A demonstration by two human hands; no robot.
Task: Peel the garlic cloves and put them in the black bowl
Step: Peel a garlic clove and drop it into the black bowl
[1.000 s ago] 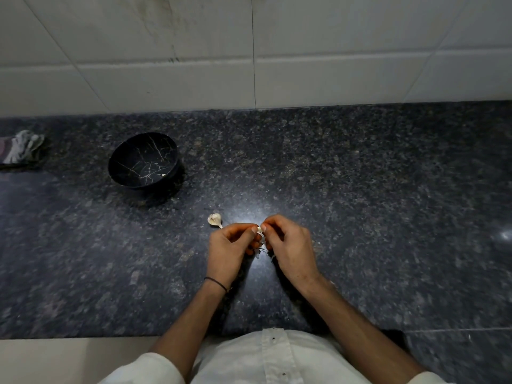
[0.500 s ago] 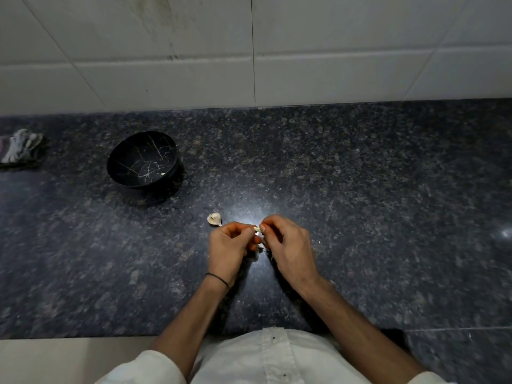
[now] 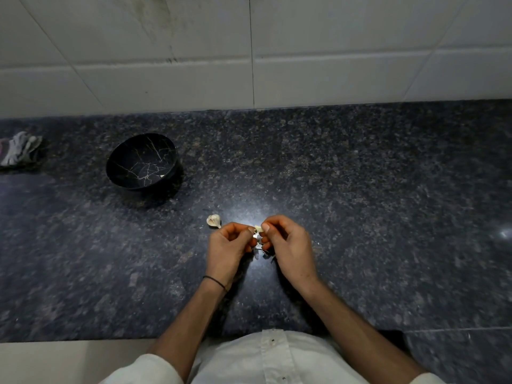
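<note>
A small pale garlic clove (image 3: 258, 229) is pinched between my left hand (image 3: 227, 248) and my right hand (image 3: 288, 245), just above the dark granite counter. Thin bits of papery skin (image 3: 259, 246) hang and lie below the fingertips. A second garlic piece (image 3: 214, 220), still in its skin, lies on the counter just left of my left hand. The black bowl (image 3: 142, 162) with gold crack lines stands at the back left, well apart from both hands; a small pale piece (image 3: 162, 176) shows inside near its right wall.
A crumpled grey cloth (image 3: 20, 151) lies at the far left of the counter. White wall tiles (image 3: 249, 51) rise behind the counter. The counter's front edge (image 3: 69, 340) runs along the bottom, close to my white shirt.
Both hands stay at the same spot with the clove between them; the fingertips have shifted slightly on it. The bowl and the loose garlic piece have not moved.
</note>
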